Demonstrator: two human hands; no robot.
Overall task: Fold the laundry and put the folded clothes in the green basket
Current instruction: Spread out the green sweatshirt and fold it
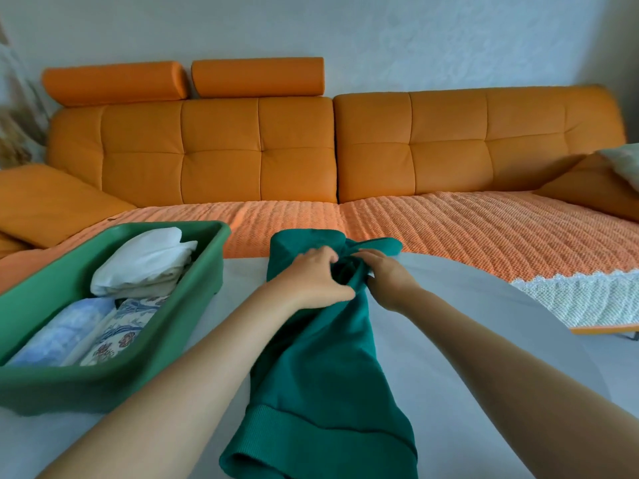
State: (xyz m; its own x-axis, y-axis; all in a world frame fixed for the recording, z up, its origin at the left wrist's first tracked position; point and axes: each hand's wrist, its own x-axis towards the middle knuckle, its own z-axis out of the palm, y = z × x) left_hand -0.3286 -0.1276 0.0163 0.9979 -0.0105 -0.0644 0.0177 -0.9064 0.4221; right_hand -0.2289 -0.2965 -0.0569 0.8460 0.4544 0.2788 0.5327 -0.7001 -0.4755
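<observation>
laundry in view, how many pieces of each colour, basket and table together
white piece: 1
cream piece, under the white: 1
light blue piece: 1
floral piece: 1
teal garment, on the table: 1
total: 5

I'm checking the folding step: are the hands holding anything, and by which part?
The left hand and right hand both grip the green sweater at its bunched middle, away from the ribbed hem.

A pale grey table (pixel 449 340) carries a green basket (pixel 114 382) on its left, with a teal sweatshirt (pixel 321 357) just beside it.
</observation>
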